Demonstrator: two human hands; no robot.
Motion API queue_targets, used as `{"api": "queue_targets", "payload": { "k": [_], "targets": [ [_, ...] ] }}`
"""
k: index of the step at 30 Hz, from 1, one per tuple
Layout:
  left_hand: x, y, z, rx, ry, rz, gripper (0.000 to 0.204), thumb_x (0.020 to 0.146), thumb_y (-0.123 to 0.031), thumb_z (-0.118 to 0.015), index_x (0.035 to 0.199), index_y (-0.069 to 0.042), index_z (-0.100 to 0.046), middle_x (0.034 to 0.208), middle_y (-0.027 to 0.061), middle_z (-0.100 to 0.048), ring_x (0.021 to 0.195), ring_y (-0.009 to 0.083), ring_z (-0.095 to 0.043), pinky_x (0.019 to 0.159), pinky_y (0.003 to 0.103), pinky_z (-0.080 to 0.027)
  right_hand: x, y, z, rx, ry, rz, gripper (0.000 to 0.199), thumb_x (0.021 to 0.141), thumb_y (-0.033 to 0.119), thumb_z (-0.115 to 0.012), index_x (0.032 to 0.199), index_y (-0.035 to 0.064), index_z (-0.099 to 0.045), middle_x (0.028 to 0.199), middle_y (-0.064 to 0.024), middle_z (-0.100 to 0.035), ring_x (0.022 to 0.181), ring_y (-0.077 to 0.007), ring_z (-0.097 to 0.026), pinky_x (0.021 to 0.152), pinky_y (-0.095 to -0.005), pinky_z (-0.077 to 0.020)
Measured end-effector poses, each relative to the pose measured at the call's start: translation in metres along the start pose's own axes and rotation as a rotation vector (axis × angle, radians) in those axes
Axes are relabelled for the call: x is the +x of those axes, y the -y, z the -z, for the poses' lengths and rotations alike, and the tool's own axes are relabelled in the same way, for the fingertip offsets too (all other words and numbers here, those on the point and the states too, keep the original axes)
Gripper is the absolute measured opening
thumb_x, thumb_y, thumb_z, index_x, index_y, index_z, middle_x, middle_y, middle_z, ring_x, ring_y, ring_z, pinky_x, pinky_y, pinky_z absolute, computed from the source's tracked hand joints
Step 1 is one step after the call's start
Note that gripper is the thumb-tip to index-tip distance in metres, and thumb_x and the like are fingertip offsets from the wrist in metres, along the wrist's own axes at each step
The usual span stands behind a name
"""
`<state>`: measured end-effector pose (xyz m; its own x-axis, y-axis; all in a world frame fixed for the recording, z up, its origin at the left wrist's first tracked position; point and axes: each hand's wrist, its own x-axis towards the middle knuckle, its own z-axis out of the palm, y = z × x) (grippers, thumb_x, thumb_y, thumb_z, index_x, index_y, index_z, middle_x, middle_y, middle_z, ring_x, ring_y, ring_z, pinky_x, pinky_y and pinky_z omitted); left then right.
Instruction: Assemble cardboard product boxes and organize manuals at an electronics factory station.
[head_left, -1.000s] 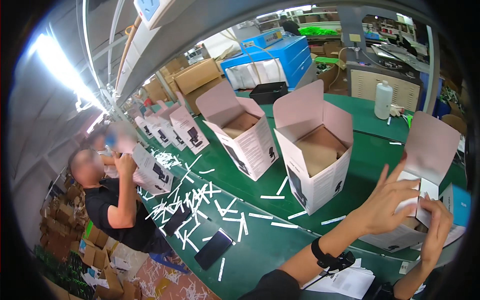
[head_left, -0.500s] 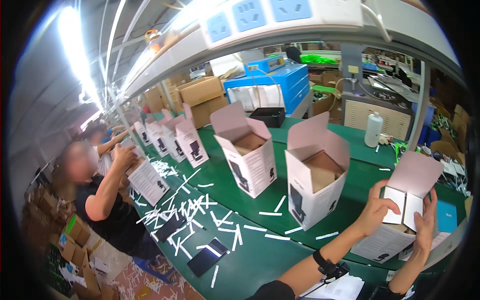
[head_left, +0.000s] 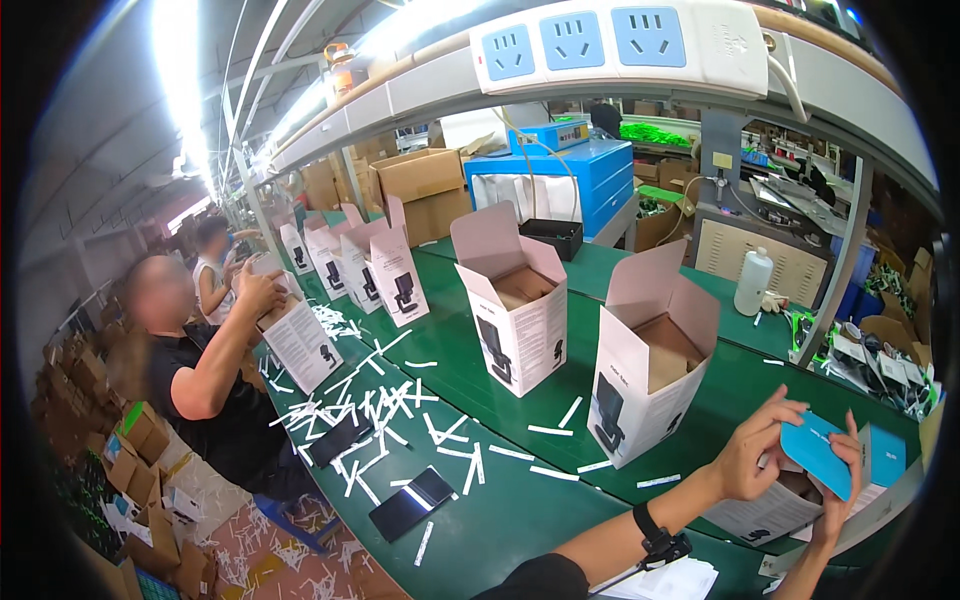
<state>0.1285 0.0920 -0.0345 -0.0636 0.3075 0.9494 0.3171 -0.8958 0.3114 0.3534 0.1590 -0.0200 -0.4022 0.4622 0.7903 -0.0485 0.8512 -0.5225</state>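
Hands: left hand and right hand pinching blue cardboard flap of white carton.
Technique: fold squarely.

long green workbench under bright ceiling strip lights, stacked cardboard cartons behind, paper-littered floor

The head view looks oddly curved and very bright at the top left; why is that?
Head view: a fisheye lens bends the power strip and green table edges toward the rim; the ceiling light glares to white; corners are black; both hands on the box flap stay fairly sharp.
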Motion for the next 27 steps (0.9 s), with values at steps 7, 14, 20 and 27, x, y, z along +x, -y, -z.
{"api": "queue_targets", "payload": {
  "k": [7, 14, 20, 27],
  "targets": [
    [-0.006, -0.003, -0.008, -0.293, -0.046, 0.05, 0.054, 0.085, -0.038, -0.071, 0.12, -0.005, -0.047, 0.12, 0.0157, -0.051, 0.118, 0.0343, -0.05, 0.119, 0.06, -0.017, -0.021, 0.012, 0.004, 0.091, -0.009, -0.058, 0.071, 0.084, 0.07, -0.059, 0.117, 0.0065, -0.056, 0.129, -0.0165, -0.051, 0.139, -0.043, -0.037, 0.115, -0.0598, -0.0248],
    [-0.005, -0.002, -0.008, -0.053, 0.038, 0.069, 0.057, 0.076, -0.03, -0.072, 0.123, -0.004, -0.052, 0.124, 0.0195, -0.055, 0.121, 0.0376, -0.048, 0.108, 0.051, -0.036, -0.006, 0.032, 0.0, -0.065, 0.001, 0.039, 0.044, 0.08, 0.035, -0.071, 0.109, 0.0043, -0.06, 0.115, -0.02, -0.061, 0.127, -0.0413, -0.049, 0.11, -0.0586, -0.0316],
    [-0.001, -0.003, -0.006, 0.15, -0.032, 0.028, 0.018, 0.082, -0.012, -0.073, 0.099, -0.005, -0.074, 0.114, 0.0158, -0.06, 0.119, 0.0385, -0.056, 0.105, 0.056, -0.043, 0.0, 0.021, -0.02, 0.063, -0.259, 0.106, 0.028, 0.077, 0.008, -0.079, 0.1, 0.005, -0.064, 0.115, -0.0167, -0.065, 0.124, -0.0374, -0.054, 0.115, -0.0599, -0.0279],
    [-0.01, -0.005, -0.024, 0.042, -0.074, 0.123, 0.014, 0.087, -0.009, -0.066, 0.096, -0.003, -0.076, 0.109, 0.0151, -0.067, 0.114, 0.0386, -0.06, 0.108, 0.06, -0.041, -0.01, 0.029, -0.015, -0.003, -0.356, 0.181, 0.011, 0.079, 0.002, -0.074, 0.09, 0.0024, -0.07, 0.095, -0.0132, -0.072, 0.111, -0.0352, -0.064, 0.116, -0.0611, -0.0272]
  ]
}}
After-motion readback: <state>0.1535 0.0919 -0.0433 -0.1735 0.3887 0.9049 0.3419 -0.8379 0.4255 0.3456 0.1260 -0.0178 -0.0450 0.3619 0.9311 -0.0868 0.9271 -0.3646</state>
